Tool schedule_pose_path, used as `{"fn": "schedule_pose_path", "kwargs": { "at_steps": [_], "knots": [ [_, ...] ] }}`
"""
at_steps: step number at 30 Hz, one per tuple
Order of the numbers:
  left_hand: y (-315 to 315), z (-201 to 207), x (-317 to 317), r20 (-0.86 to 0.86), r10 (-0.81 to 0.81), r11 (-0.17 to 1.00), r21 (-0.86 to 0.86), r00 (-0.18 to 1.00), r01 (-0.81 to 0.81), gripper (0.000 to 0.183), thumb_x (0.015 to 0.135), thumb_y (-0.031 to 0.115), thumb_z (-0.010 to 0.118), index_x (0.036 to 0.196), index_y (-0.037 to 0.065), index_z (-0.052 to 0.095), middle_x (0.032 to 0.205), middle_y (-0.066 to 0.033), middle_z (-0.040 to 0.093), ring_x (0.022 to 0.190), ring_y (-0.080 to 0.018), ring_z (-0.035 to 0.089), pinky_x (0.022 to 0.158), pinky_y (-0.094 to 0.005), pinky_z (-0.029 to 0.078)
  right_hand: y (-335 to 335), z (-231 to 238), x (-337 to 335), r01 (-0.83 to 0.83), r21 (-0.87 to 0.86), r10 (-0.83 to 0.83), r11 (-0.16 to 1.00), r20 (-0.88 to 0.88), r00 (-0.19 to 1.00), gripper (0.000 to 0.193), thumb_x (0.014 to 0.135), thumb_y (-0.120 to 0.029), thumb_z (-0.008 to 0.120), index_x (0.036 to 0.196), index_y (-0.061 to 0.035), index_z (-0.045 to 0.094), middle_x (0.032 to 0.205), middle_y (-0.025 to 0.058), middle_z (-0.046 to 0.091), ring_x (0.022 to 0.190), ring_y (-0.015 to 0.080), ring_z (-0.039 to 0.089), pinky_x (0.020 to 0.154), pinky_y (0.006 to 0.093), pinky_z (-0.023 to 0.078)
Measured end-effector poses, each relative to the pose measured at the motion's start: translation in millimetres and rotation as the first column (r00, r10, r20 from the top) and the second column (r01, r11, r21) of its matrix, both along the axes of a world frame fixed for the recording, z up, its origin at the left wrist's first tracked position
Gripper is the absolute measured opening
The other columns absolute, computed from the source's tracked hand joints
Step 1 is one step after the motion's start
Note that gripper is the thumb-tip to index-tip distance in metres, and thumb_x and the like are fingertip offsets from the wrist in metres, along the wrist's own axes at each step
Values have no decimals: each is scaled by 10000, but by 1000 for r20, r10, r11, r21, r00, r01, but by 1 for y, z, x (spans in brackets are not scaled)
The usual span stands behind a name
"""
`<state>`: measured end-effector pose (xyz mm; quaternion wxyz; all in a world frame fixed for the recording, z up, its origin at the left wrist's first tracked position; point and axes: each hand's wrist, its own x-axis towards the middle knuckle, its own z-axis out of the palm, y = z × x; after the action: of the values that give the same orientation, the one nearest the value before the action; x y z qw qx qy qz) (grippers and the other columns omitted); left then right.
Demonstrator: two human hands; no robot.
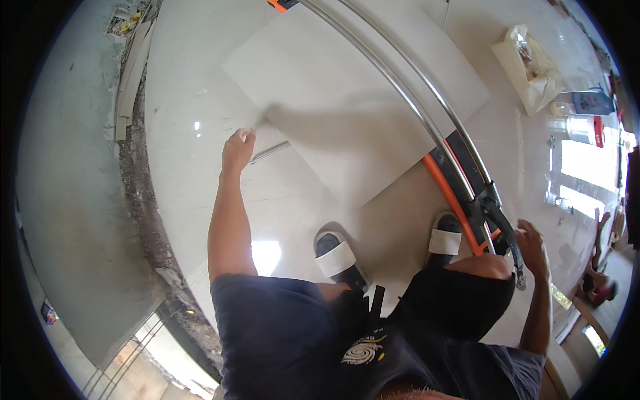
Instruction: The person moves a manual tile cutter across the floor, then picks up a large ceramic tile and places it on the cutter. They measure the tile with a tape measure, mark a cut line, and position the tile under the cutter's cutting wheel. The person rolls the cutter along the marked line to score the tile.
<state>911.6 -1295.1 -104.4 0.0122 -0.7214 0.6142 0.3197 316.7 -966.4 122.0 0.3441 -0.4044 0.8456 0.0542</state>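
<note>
A manual tile cutter (437, 175) with two chrome rails and an orange-and-black base stands in front of me. A large pale tile (360, 113) lies across it under the rails. My left hand (238, 150) is raised left of the tile, its fingers curled closed; what they hold, if anything, is too small to make out. Near it a thin metal bar (270, 153) sticks out from beneath the tile. My right hand (532, 248) is just right of the cutter's black handle (503, 227), apart from it, fingers loosely spread and holding nothing I can see.
My sandalled feet (337, 257) stand at the cutter's near end. An open cream bag (530, 73), a blue container (593, 102) and a clear, red-lidded jar (580, 129) are at the right. Along the left runs a rough, broken floor edge (143, 170) with tile strips (133, 77).
</note>
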Motion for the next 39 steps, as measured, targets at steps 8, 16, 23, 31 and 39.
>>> {"fn": "schedule_pose_path", "kwargs": {
  "at_steps": [8,16,23,31,39],
  "knots": [
    [-110,237,-48,-190,-81,993,67,978,95,415,914,351,519,1123,1,595,1162,-211,591,1111,-365,543,939,-408,430,-186,213,105,151,225,-201,963,221,954,342,867,-237,579,1102,11,594,1023,207,642,976,337,620,841,375,483],
    [6,463,-19,87,-117,792,610,989,39,434,881,402,488,922,-3,639,979,-263,617,971,-423,570,844,-477,438,-235,288,53,275,377,-412,884,351,841,430,886,-345,520,1116,9,603,1084,207,622,1014,348,593,867,396,459],
    [-110,464,-27,316,-127,831,551,940,-73,465,873,394,534,1063,-20,626,1060,-235,628,1030,-382,582,902,-427,441,-306,138,55,267,195,-328,944,454,829,278,916,-254,458,942,-34,625,905,188,617,887,367,586,754,448,469],
    [-408,-4,-107,232,-414,904,214,880,369,687,906,465,501,1339,-52,373,1374,-277,374,1305,-386,330,1081,-445,282,-345,-289,86,637,-46,-638,769,-5,770,654,838,-580,508,1032,34,622,959,244,643,959,391,600,812,451,445],
    [-526,-320,-191,94,-271,962,16,958,271,898,834,643,470,1380,-54,320,1416,-231,349,1319,-356,332,1092,-417,257,-378,-514,111,996,82,-952,36,307,9,886,798,-670,522,1306,52,448,1212,135,560,1104,281,515,939,370,398]
  ]
}}
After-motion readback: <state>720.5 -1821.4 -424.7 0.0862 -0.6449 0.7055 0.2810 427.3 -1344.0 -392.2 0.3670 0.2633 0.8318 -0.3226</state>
